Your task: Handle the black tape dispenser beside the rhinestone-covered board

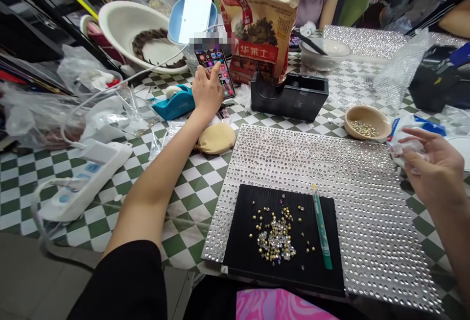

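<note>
My left hand (206, 90) is stretched far forward, its fingers extended onto the lit screen of a phone (216, 70) that leans near a paper bag. My right hand (433, 163) hovers at the right edge over the table, fingers loosely spread with nothing in them, beside a white plastic packet (411, 131). In front of me lies a black tray (286, 241) with several loose rhinestones (275, 239) and a green pen (322, 229) resting on it. The tray sits on a sheet (367, 197) covered in rows of rhinestones.
A small bowl of gold studs (367, 123), a black tape dispenser (290, 95), a teal tape dispenser (173, 102), a tan cushion (216, 138), a white power strip (86, 178), a white basin (139, 36) and a printed paper bag (260, 21) crowd the checkered table. Another person sits at the far side.
</note>
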Available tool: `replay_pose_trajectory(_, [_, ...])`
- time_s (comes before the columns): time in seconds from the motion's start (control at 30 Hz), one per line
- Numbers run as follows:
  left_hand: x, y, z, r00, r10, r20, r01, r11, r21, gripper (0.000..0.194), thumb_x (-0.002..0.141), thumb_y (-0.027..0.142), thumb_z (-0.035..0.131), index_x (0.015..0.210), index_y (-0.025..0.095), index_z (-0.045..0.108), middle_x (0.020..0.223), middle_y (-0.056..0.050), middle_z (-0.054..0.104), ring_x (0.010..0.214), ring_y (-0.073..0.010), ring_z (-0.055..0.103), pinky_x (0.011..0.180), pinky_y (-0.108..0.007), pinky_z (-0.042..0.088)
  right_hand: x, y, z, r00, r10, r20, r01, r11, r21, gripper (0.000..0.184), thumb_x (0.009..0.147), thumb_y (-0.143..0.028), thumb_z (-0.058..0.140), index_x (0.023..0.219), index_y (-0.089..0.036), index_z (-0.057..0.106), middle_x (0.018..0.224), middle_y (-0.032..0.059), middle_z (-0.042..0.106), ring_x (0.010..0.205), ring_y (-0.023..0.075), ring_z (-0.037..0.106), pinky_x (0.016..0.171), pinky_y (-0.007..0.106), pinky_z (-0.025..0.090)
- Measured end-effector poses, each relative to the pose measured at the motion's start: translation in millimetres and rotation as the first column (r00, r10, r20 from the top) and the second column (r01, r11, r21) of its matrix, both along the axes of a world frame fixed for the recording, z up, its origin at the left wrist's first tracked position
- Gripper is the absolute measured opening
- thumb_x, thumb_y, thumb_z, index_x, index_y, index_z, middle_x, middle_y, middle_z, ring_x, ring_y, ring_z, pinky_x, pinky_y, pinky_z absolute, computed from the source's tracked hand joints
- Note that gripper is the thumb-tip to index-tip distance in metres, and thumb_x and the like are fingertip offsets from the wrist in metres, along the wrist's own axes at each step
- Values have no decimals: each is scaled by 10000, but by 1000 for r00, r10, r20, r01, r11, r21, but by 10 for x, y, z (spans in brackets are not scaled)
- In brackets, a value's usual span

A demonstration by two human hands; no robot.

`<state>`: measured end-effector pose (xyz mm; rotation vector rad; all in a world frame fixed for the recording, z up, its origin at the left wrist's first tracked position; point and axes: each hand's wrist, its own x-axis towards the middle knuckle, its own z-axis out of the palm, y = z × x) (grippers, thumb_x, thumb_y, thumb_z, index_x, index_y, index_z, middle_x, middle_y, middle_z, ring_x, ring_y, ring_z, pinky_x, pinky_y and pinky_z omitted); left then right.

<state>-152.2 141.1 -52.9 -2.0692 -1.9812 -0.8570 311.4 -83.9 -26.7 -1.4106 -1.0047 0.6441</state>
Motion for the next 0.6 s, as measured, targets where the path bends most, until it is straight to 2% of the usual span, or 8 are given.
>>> replay_pose_trajectory(0.07, [-32, 0, -41, 998, 17, 58, -20, 999, 45, 531, 1000, 119, 497, 1510, 266, 510, 1380, -180, 522, 1342, -406, 494, 1155, -579, 440, -10, 7, -2, 1000, -4, -3, 4, 1000, 13, 505, 530, -197, 847, 1026, -145, 768, 867, 53, 667, 718, 119, 588, 571, 211, 433])
replay_pose_trajectory(0.17, [-72, 28, -112, 988, 60, 140, -78, 989, 124, 482, 1012, 129, 534, 1470, 276, 496, 1383, -164, 529, 1381, -388, 474, 1174, -591, 439, 0, 13, -39, 1000, -26, 9, 26, 1000, -5, 446, 525, -224, 860, 954, -138, 774, 899, 68, 680, 713, 122, 604, 539, 201, 448])
replay_pose_trajectory(0.27, [-80, 90, -165, 972, 111, 209, -143, 979, 144, 464, 1031, 104, 553, 1482, 146, 451, 1436, -192, 504, 1423, -349, 437, 1235, -568, 359, 17, 5, -78, 999, -31, 42, 32, 999, -23, 421, 553, -263, 881, 948, -140, 799, 886, 75, 684, 639, 112, 584, 468, 202, 425])
replay_pose_trajectory(0.37, [-83, 181, -207, 948, 89, 305, -126, 987, 103, 510, 1058, 60, 508, 1535, 38, 331, 1525, -232, 423, 1434, -253, 434, 1266, -438, 339, 18, -12, -85, 998, -45, 45, 48, 998, -48, 383, 587, -275, 903, 931, -130, 819, 858, 88, 685, 528, 73, 500, 396, 201, 329])
replay_pose_trajectory(0.43, [-100, 250, -242, 922, 73, 380, -99, 994, 49, 535, 1070, 49, 435, 1577, 85, 271, 1544, -221, 424, 1411, -227, 482, 1234, -398, 404, 14, -22, -75, 999, -43, 24, 45, 997, -60, 371, 601, -276, 916, 929, -128, 825, 879, 104, 698, 488, 58, 466, 376, 203, 281])
replay_pose_trajectory(0.53, [-142, 341, -296, 915, 83, 395, -71, 996, -45, 515, 1093, 93, 372, 1596, 161, 283, 1454, -198, 535, 1364, -264, 556, 1176, -419, 472, 7, -32, -58, 1000, -28, 11, 29, 998, -61, 387, 610, -292, 928, 952, -140, 831, 946, 124, 721, 453, 51, 454, 354, 203, 257])
replay_pose_trajectory(0.6, [-165, 371, -323, 926, 76, 369, -59, 997, -57, 490, 1109, 156, 399, 1591, 174, 314, 1403, -193, 578, 1350, -292, 574, 1153, -434, 491, -3, -35, -49, 1000, -24, 16, 25, 998, -64, 384, 613, -308, 924, 951, -152, 832, 978, 123, 728, 438, 50, 457, 342, 204, 262])
